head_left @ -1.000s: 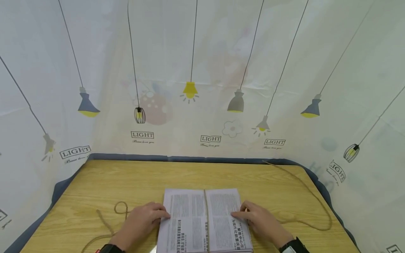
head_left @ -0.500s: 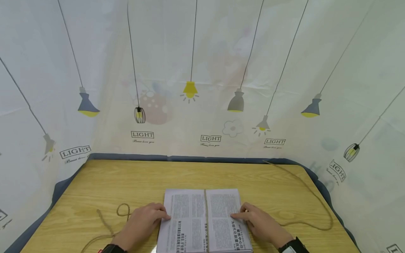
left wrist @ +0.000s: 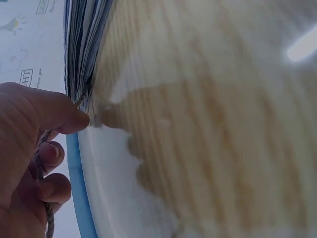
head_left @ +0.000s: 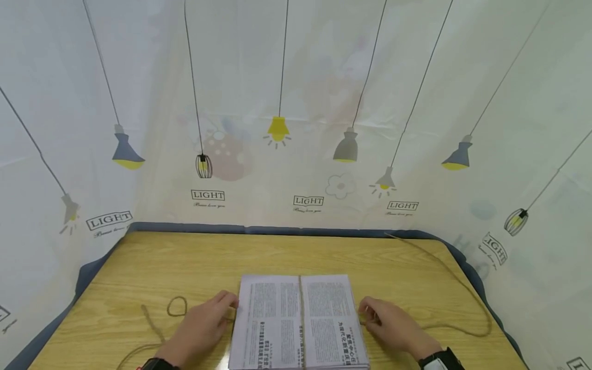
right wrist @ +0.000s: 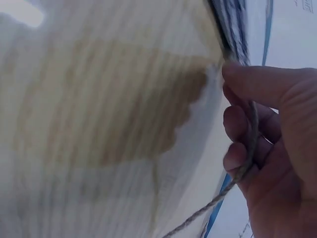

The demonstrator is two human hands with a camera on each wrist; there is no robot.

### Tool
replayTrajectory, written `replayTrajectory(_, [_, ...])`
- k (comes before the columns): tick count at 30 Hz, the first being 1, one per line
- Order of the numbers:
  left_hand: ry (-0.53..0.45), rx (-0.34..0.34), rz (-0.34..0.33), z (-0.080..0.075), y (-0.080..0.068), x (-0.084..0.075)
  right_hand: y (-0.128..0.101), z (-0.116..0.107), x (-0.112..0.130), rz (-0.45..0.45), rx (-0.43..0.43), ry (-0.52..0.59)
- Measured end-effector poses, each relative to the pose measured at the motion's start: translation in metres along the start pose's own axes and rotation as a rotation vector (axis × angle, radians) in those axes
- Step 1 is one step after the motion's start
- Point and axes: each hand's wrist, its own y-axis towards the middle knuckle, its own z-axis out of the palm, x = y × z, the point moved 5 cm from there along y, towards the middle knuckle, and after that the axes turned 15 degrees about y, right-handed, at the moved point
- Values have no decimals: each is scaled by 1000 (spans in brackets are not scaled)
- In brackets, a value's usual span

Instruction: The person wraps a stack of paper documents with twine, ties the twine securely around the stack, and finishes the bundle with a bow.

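Left to right: the left hand (head_left: 202, 329) has slid off the top of the newspaper stack (head_left: 298, 321) and now sits at its left edge, fingers curled round the twine (left wrist: 42, 163). The stack lies mid-bench (head_left: 139, 267), near the front, with one strand already running up its middle. The right hand (head_left: 393, 329) has pulled back to the right edge too, fingers closed on its own bit of twine. Looks like they've quit flattening the papers and picked up both cord ends.
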Motion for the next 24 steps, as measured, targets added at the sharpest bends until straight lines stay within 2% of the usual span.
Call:
replayTrajectory(6, [16,23,-62,-3,-3,9,-3,-9,-11,75,8,57])
replayTrajectory(10, [-1,16,-56,-8,-5,12,-5,-12,-18,123,-4,48])
replayTrajectory(14, [52,-82,12,-14,-7,9,-6,-13,-22,159,-12,38])
replayTrajectory(18, [113,-191,77,-18,-11,-1,-6,-14,-24,156,-29,15])
replayTrajectory(19, [112,-199,76,-17,-12,-3,-6,-14,-23,151,-35,11])
replayTrajectory(21, [82,-180,43,-16,-13,-7,-6,-15,-22,139,-41,8])
replayTrajectory(24, [-10,-49,-117,-12,-14,-6,-6,-16,-20,122,-55,8])
